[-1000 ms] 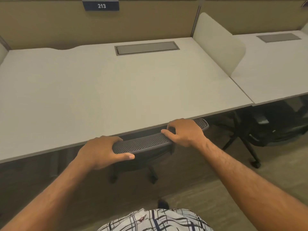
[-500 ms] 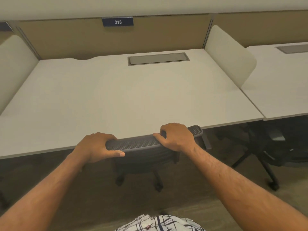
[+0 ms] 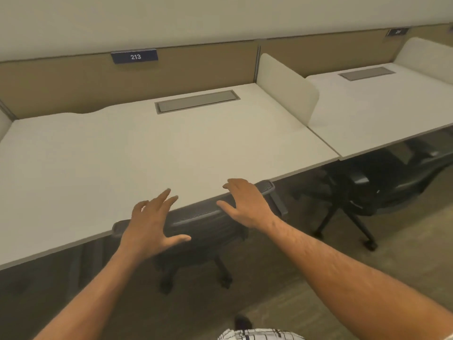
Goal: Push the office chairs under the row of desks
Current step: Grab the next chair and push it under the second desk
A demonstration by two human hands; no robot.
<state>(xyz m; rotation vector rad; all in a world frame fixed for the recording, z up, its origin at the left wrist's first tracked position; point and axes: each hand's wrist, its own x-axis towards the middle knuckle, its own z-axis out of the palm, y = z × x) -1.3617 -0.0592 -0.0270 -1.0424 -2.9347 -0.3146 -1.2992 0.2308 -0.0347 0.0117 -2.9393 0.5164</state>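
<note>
A black mesh-backed office chair stands tucked under the white desk marked 213, with its backrest top against the desk's front edge. My left hand hovers over the left part of the backrest, fingers spread, holding nothing. My right hand is lifted just above the right part of the backrest, fingers apart. A second black chair sits under the neighbouring desk on the right, its seat partly hidden by the desktop.
A white divider panel separates the two desks. Tan partition walls run along the back, with a grey cable flap set in the near desk. Carpeted floor lies at the lower right.
Both hands have let go of the chair's backrest and opened, rising slightly above it. The view has tilted up and swung right, showing more of the neighbouring desk.
</note>
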